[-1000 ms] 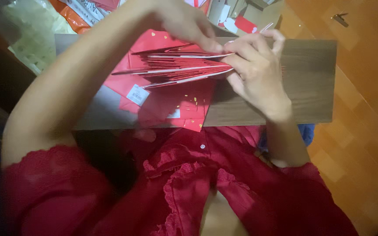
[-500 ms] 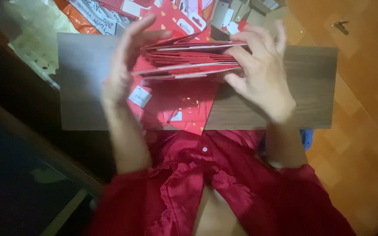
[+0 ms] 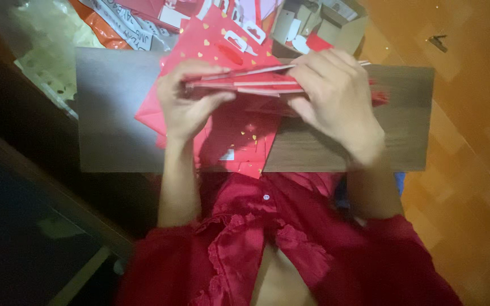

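Now, left to right. Left hand (image 3: 185, 105) pinches left end of stack of red paper bags (image 3: 245, 84), fingers curled shut on edges. Stack is held flat, edge-on, above wooden desk (image 3: 114, 113), spanning both hands. Right hand (image 3: 336, 99) grips right end, fingers closed over top. Loose red bags with gold hearts (image 3: 239, 136) lie on desk under fingers; more paper goods beyond fingertips. Step, by my read: squaring stack. Next move calls for even pressure so bags don't slide out.

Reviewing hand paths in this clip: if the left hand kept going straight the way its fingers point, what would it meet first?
The left hand points rightward along the stack of red paper bags it grips, so it would probably meet the right hand holding the other end; depth is unclear.
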Demonstrator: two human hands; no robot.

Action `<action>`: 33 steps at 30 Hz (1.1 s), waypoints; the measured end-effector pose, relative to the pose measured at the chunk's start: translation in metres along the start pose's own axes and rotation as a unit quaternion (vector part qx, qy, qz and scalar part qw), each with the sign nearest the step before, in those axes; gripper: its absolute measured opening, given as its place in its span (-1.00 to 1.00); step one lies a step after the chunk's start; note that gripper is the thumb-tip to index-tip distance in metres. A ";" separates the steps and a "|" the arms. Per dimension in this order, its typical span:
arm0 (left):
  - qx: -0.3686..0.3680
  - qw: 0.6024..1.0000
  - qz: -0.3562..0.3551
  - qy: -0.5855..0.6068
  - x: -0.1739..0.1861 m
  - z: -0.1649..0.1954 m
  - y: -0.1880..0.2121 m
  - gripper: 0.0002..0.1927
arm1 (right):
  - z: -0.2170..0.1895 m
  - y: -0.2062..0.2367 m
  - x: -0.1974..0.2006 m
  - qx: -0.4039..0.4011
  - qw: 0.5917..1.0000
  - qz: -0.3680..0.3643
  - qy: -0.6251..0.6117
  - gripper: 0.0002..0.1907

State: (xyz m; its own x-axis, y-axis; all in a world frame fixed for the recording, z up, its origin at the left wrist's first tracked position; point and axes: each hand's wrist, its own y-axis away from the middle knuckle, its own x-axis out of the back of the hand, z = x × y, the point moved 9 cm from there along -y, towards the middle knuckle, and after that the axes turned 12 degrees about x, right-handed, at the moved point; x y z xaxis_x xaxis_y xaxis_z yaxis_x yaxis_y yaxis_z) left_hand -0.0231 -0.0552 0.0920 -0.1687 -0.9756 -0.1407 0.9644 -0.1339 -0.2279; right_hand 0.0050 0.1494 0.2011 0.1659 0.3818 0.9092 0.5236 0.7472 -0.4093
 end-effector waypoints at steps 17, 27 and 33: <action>0.178 0.843 0.071 -0.503 0.118 -0.089 -0.041 -0.41 | -0.025 0.023 -0.001 0.008 0.976 -0.175 -0.126 -0.50; 0.271 0.773 0.177 -0.545 0.108 -0.102 -0.004 -0.12 | -0.028 0.045 -0.020 0.030 0.958 -0.229 -0.170 -0.41; 0.368 0.833 0.100 -0.400 0.126 -0.114 0.009 -0.27 | -0.034 0.050 0.012 0.050 0.973 -0.190 -0.120 -0.48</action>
State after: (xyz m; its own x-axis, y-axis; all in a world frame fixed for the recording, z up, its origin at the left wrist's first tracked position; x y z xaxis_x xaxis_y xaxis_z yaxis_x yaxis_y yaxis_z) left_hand -0.0584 -0.1598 -0.0373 -0.0847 -0.7555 0.6496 0.8701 0.2615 0.4177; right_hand 0.0613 0.1733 0.1943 -0.2299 0.1745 0.9574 0.4230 0.9039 -0.0632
